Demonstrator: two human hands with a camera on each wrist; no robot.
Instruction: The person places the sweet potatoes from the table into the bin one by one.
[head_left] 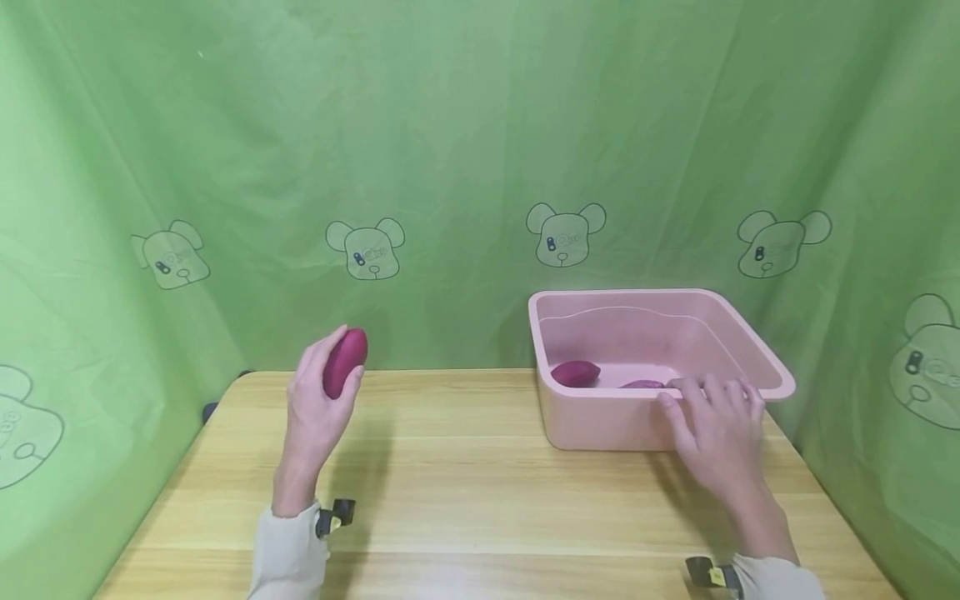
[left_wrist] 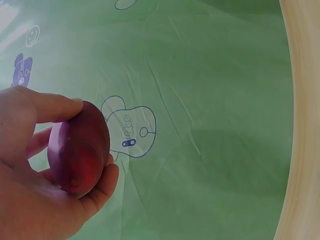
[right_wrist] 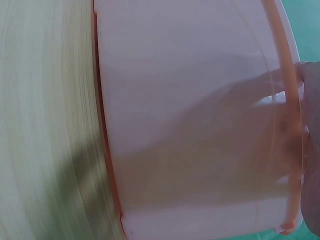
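Observation:
My left hand (head_left: 318,392) holds a smooth purple-red sweet potato (head_left: 346,363) upright above the left part of the table, thumb on one side and fingers on the other. In the left wrist view the sweet potato (left_wrist: 79,150) shows a shiny reddish end. A pink plastic bin (head_left: 611,423) stands at the right. Inside it lie a sweet potato (head_left: 576,374) by the left wall and part of another purple one (head_left: 642,384). Over the bin's near rim lies my right hand (head_left: 720,429); its fingertips are hidden. The right wrist view shows the bin's outer wall (right_wrist: 190,75).
The wooden table (head_left: 450,500) spans the front. A green curtain (head_left: 450,167) with printed bear heads hangs behind it and along both sides. The bin stands near the table's back right corner.

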